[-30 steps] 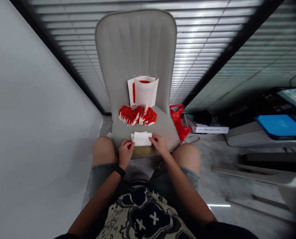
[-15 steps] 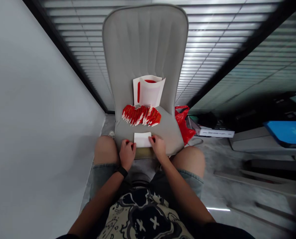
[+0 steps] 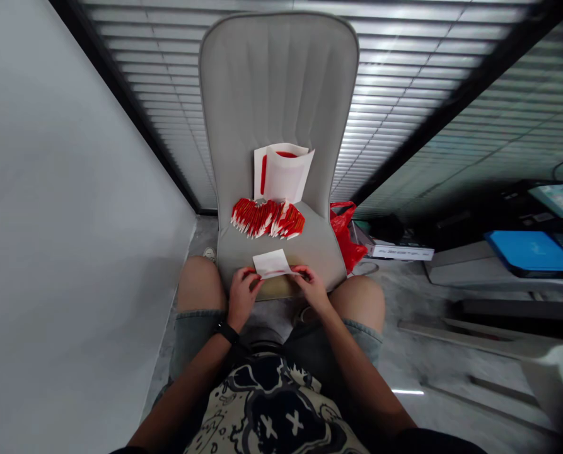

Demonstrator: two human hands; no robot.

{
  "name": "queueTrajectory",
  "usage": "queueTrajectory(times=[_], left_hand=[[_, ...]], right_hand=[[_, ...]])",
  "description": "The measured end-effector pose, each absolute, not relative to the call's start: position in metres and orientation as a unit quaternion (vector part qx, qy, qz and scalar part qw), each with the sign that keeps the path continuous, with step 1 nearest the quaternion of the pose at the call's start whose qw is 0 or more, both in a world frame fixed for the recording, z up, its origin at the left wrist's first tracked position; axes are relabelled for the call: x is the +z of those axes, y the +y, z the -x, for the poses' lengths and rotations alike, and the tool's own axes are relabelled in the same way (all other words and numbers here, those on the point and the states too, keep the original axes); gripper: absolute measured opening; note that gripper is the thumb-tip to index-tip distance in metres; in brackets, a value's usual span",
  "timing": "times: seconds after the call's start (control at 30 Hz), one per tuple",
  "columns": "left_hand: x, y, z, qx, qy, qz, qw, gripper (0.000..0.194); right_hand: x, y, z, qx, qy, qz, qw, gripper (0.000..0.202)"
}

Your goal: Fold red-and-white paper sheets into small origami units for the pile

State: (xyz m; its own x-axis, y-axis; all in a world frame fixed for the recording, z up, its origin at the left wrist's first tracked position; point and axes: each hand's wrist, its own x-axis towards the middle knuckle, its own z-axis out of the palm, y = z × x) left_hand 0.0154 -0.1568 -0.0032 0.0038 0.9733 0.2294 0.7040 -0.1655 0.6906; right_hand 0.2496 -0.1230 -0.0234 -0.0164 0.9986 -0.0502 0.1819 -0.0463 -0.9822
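Note:
A small white sheet of paper (image 3: 270,261) lies near the front edge of the grey chair seat (image 3: 323,244), its near edge lifted and bent. My left hand (image 3: 242,296) pinches its near left corner between thumb and fingers. At the near right corner, my right hand (image 3: 312,290) grips the same sheet, and a little red shows by the fingertips. Farther back on the seat sits a fanned row of folded red and white paper packets (image 3: 266,219). Behind them, larger white sheets with red patches (image 3: 285,173) lean curled against the chair back.
A red plastic bag (image 3: 345,236) hangs or stands right of the chair, beside a white box (image 3: 399,252) on the floor. Window blinds (image 3: 394,82) rise behind the chair, and a white wall (image 3: 73,221) is on the left. A blue flat object (image 3: 531,251) lies at the right.
The paper's near edge has been raised and the sheet is now slightly turned. My right hand has shifted from its right side to its near right corner; the left now grips the near left corner.

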Motion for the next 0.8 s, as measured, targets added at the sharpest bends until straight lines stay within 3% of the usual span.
queueTrajectory(times=[0.13, 0.27, 0.47, 0.63, 0.8], left_hand=[[-0.002, -0.158, -0.014, 0.292, 0.588, -0.732, 0.184, 0.016], [-0.004, -0.159, -0.015, 0.23, 0.578, -0.767, 0.157, 0.019], [0.004, -0.167, -0.016, 0.193, 0.559, -0.795, 0.137, 0.038], [-0.004, -0.173, -0.008, 0.231, 0.534, -0.782, 0.221, 0.036], [-0.015, -0.165, -0.004, 0.286, 0.542, -0.753, 0.239, 0.026]], right_hand=[[-0.017, -0.142, -0.269, 0.404, -0.639, 0.506, 0.416, 0.016], [-0.015, -0.149, -0.28, 0.296, -0.754, 0.463, 0.361, 0.029], [-0.017, -0.164, -0.279, 0.196, -0.822, 0.456, 0.28, 0.039], [-0.03, -0.173, -0.272, 0.236, -0.777, 0.502, 0.296, 0.03], [-0.04, -0.162, -0.27, 0.3, -0.714, 0.541, 0.328, 0.015]])
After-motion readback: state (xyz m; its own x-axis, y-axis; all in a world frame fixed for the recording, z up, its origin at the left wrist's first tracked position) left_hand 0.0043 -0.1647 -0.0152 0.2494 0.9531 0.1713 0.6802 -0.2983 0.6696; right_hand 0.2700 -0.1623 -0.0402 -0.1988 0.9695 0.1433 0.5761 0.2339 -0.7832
